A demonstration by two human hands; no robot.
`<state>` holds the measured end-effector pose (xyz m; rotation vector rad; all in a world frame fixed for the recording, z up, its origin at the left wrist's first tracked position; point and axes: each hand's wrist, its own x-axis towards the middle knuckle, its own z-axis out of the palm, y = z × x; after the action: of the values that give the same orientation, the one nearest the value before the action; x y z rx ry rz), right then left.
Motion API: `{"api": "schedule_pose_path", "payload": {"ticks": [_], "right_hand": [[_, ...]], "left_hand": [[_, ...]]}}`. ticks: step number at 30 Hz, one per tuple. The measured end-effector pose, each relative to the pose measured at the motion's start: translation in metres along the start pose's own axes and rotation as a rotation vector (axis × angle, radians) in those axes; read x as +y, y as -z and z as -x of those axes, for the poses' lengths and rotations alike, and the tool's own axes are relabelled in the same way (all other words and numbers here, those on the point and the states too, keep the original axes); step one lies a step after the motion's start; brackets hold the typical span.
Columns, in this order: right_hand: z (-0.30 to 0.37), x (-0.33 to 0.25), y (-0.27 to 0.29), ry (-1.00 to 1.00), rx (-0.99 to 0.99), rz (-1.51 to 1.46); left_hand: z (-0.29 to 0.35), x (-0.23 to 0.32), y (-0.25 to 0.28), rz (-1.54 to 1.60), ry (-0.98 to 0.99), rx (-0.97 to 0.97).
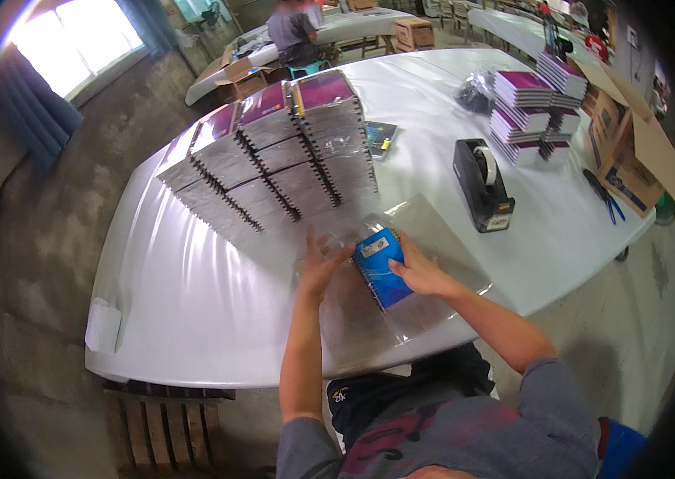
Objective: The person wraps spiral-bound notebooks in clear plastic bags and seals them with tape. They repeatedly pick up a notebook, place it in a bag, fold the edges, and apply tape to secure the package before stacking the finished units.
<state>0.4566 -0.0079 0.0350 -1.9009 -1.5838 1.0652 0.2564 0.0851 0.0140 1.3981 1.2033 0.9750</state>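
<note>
A blue spiral notebook lies tilted at the near side of the table, over clear plastic sheets. My right hand grips its right edge, the thumb on the cover and the other fingers partly hidden. To the left of the notebook is my left hand, its fingers apart and its thumb reaching toward the spiral binding. Thin clear plastic shows around those left fingers; whether they pinch any of it is hard to make out.
Tall stacks of spiral notebooks stand beyond my left hand. A black tape dispenser sits to the right, near purple-covered book stacks, blue-handled pliers and an open cardboard box. Another person sits at the back.
</note>
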Motion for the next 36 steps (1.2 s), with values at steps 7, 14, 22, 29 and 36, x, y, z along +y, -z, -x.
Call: {"api": "schedule_pose_path", "payload": {"ticks": [7, 14, 22, 29, 36], "right_hand": [[-0.001, 0.000, 0.003, 0.023, 0.002, 0.015], [-0.007, 0.008, -0.005, -0.002, -0.014, 0.044], [0.022, 0.045, 0.001, 0.058, 0.441, 0.125], [0.060, 0.096, -0.031, 0.060, 0.547, 0.665], [0.041, 0.055, 0.010, 0.097, 0.495, -0.173]], "left_hand": [[-0.049, 0.002, -0.024, -0.350, -0.375, 0.308], [0.060, 0.041, -0.027, -0.812, -0.425, -0.268], [0.075, 0.016, -0.037, -0.763, -0.285, -0.352], [0.073, 0.023, -0.040, -0.710, -0.316, -0.370], [0.071, 0.029, -0.036, -0.713, -0.371, -0.366]]}}
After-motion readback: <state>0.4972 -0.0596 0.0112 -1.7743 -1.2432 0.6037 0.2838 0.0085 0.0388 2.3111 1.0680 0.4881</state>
